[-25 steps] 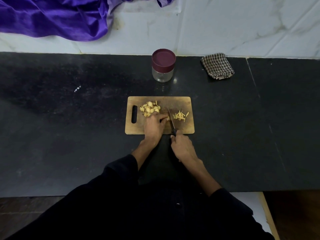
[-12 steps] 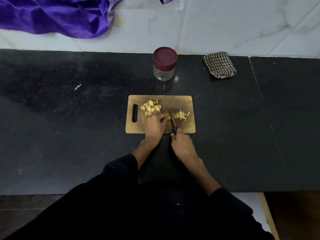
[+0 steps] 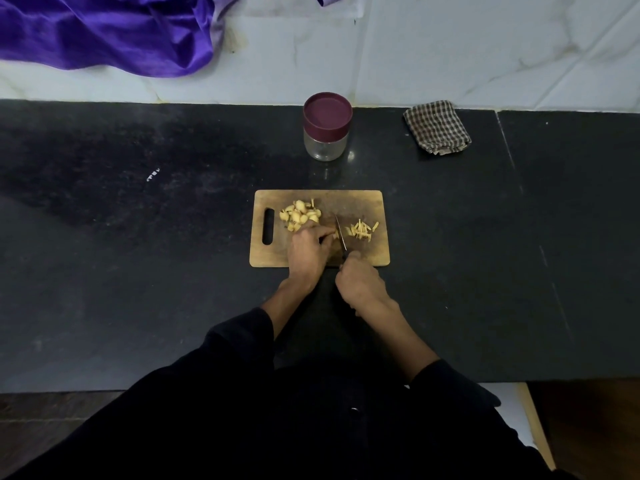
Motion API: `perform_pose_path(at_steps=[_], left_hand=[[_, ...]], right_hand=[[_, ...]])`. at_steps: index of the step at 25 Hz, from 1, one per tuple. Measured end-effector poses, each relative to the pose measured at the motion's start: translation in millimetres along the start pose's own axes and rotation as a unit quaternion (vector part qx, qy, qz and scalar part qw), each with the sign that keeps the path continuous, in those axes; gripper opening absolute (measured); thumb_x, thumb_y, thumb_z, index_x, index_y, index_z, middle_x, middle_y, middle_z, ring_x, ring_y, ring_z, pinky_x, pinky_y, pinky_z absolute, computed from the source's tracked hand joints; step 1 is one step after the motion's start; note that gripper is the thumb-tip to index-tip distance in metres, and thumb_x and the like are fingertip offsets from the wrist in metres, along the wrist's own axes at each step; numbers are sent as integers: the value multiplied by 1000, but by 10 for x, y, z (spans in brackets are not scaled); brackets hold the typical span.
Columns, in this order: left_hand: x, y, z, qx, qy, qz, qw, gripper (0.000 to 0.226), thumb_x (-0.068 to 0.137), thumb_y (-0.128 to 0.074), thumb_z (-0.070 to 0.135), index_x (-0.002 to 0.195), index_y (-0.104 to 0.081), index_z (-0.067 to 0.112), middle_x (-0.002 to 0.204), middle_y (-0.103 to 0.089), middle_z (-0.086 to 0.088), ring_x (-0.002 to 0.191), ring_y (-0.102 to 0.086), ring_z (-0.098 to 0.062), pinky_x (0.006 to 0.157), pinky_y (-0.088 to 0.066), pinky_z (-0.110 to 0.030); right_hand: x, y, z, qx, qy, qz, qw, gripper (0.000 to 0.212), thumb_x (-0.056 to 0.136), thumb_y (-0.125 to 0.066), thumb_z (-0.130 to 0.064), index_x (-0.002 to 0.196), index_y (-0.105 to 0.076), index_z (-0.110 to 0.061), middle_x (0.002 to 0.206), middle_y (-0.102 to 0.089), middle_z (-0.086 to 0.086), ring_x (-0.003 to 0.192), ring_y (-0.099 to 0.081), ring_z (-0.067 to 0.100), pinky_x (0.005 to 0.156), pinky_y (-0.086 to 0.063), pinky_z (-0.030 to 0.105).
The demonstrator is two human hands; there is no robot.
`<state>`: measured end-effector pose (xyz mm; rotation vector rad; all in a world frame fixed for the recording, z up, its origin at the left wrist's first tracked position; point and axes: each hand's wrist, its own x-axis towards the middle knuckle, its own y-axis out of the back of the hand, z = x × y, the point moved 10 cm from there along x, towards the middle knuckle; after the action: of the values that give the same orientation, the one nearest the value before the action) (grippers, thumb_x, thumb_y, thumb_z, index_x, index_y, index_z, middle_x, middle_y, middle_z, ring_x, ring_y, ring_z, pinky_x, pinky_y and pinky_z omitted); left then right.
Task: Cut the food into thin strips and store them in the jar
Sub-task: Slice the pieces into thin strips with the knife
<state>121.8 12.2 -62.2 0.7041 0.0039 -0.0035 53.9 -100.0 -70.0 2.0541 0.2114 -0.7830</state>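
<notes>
Wooden board (image 3: pixel 367 254) with slices (image 3: pixel 299 213) and strips (image 3: pixel 362 229).
Left hand (image 3: pixel 306 252) pinches a slice; right hand (image 3: pixel 360 284) grips the knife (image 3: pixel 341 233).

Dark speckled stone counter (image 3: pixel 138 271) with a seam on the right, whitish marble-look wall tiles (image 3: pixel 485 46) behind it. Purple satin cloth (image 3: pixel 104 29) hangs at top left. Lighting's pretty dim, brown floor (image 3: pixel 595 427) at bottom right.
</notes>
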Motion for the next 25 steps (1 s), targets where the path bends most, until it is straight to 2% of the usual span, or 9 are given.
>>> perform_pose_path(at_steps=[7, 11, 16, 22, 25], left_hand=[[-20, 1, -13, 7, 5, 7, 1000, 20, 87, -65, 14, 106, -72, 13, 105, -64, -4, 91, -61, -14, 81, -54, -34], [-25, -16, -24, 7, 5, 6, 1000, 19, 88, -64, 14, 106, -72, 14, 105, -65, -3, 91, -61, -14, 80, -54, -34], [-34, -35, -46, 9, 11, 7, 1000, 20, 89, -62, 14, 107, -70, 18, 107, -65, -3, 92, -62, -15, 78, -54, -37], [-28, -28, -45, -4, 7, 9, 1000, 19, 87, -63, 11, 105, -71, 14, 103, -66, -4, 89, -62, -15, 78, -54, -36], [-26, -27, -48, -2, 5, 9, 1000, 19, 87, -63, 12, 104, -72, 13, 101, -66, -4, 88, -61, -15, 77, -54, -36]], right_hand=[[-26, 109, 156, 15, -9, 56, 998, 28, 104, -40, -23, 128, -45, -8, 117, -61, 16, 105, -60, 33, 76, -45, 40], [-55, 101, 126, 42, 23, 43, 998, 26, 105, -40, -28, 121, -47, -10, 102, -56, 10, 92, -61, 29, 78, -56, 51], [-77, -17, 69, 50, 30, 18, 998, 27, 104, -40, -31, 121, -46, -10, 112, -58, 14, 96, -64, 33, 79, -57, 53], [-85, -8, 51, 32, 33, 26, 999, 27, 105, -40, -28, 123, -45, -9, 112, -59, 14, 97, -63, 33, 80, -56, 52], [-70, -15, 51, 8, 19, 26, 999, 26, 105, -39, -25, 124, -44, -8, 116, -59, 15, 105, -60, 33, 80, -49, 44]])
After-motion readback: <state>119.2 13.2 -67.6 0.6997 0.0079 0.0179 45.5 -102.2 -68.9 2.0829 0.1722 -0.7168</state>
